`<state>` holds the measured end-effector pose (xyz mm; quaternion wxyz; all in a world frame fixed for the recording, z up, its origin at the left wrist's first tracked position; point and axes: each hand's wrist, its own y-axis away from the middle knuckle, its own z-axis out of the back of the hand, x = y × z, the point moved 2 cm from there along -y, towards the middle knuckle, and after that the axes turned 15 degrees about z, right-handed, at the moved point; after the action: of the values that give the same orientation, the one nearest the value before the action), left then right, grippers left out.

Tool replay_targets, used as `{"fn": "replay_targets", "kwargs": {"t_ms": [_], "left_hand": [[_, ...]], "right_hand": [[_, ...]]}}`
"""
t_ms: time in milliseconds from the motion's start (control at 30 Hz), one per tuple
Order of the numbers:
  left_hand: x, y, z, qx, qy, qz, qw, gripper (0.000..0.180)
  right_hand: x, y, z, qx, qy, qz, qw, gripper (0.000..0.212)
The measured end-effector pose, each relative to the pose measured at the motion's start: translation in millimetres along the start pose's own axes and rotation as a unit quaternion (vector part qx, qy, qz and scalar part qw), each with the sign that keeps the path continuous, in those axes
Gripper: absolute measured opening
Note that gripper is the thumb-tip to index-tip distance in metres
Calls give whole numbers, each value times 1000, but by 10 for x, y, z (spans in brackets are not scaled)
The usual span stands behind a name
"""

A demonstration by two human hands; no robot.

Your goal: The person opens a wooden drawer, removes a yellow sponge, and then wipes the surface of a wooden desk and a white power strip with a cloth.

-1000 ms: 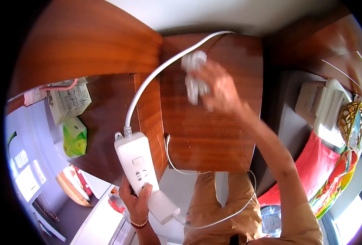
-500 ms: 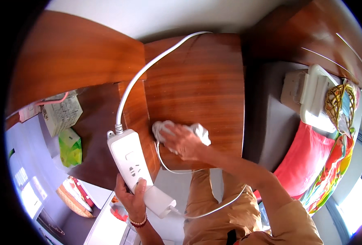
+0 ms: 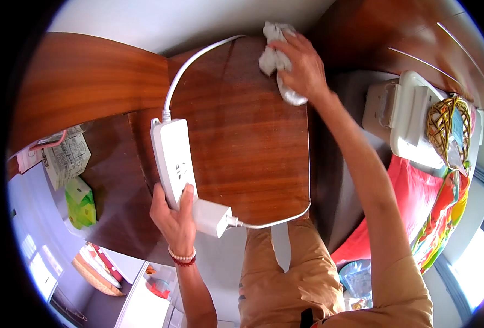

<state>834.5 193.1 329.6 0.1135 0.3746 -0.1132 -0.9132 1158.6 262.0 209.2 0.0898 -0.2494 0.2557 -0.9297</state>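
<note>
My left hand (image 3: 176,216) is closed around the lower end of a white power strip (image 3: 172,147), lifted above the wooden tabletop (image 3: 247,147). A white charger plug (image 3: 213,217) sits in the strip's near end, and a thin white cable (image 3: 275,223) runs from it to the right edge of the top. The strip's thick white cord (image 3: 190,65) curves up to the far edge by the wall. At the far right corner, my right hand (image 3: 302,65) presses a crumpled whitish cloth (image 3: 276,57) on the wood, fingers bent over it.
A wooden panel (image 3: 105,82) rises at the left. On the lower surface there lie a printed box (image 3: 70,156) and a green tissue pack (image 3: 81,205). To the right, a grey bed edge holds a white lidded bin (image 3: 411,120), a woven basket (image 3: 447,131) and a pink pillow (image 3: 406,199).
My right hand has moved with the cloth from the near left of the tabletop to its far right corner. My left hand and the power strip have risen slightly.
</note>
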Motion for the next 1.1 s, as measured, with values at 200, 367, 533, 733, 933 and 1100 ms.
{"fn": "replay_targets", "kwargs": {"t_ms": [200,367,533,733,933,1100], "left_hand": [[-23,-84,-166,-13,6,-12,1000,27],[74,-107,-154,35,27,47,998,27],[116,-84,-161,97,120,82,985,34],[234,-48,-184,135,141,120,973,38],[260,-10,-162,113,106,108,982,37],[246,63,-150,111,96,133,980,37]], "right_hand": [[122,71,-161,71,5,51,996,50],[1058,708,25,200,-54,55,977,55],[1628,1381,191,255,-191,70,945,42],[1219,1240,391,94,-701,-342,618,56],[847,746,751,-12,-41,-201,979,34],[1315,800,677,130,1,-98,987,50]]}}
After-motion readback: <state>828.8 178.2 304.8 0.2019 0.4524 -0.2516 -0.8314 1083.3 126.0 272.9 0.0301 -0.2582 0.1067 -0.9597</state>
